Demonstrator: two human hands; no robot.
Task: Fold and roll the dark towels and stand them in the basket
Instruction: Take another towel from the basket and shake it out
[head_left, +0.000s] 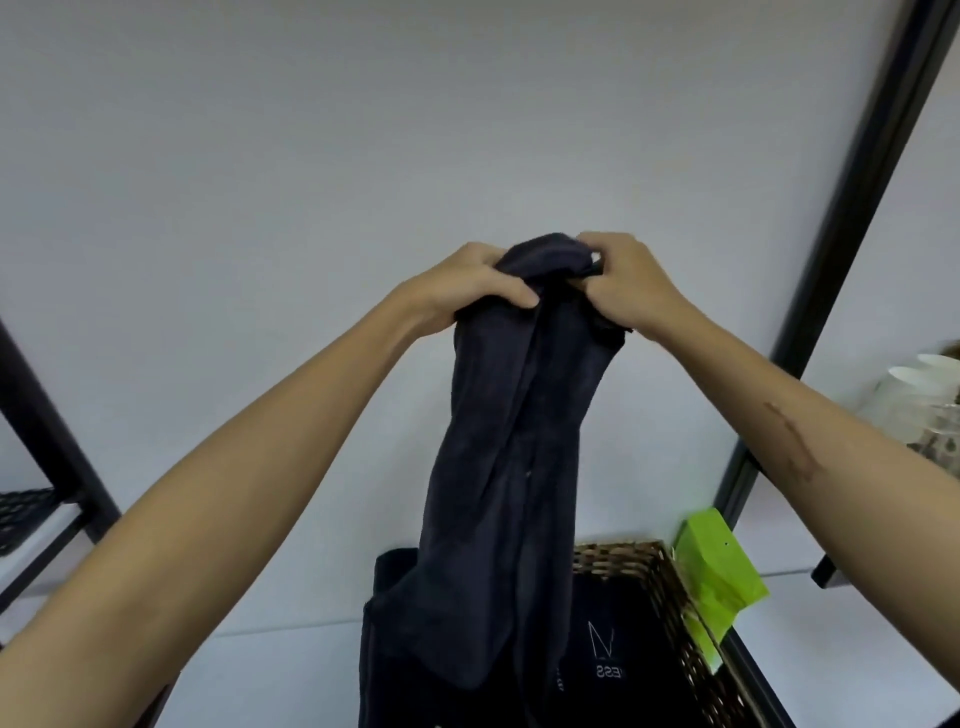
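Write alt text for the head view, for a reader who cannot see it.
Both hands, left hand and right hand, hold a dark towel up by its bunched top edge, so it hangs down over a wicker basket. The basket has dark fabric with pale lettering inside, and a green packet sits just right of it, against a pale wall.

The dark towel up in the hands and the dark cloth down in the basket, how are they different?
The dark navy towel hangs in the air, gripped at its top by the left hand and the right hand; the dark cloth with pale letters lies in the woven wicker basket. The held towel is bunched and creased; the basket cloth lies flatter. The towel looks plain; the cloth shows lettering. Both are very dark fabric.
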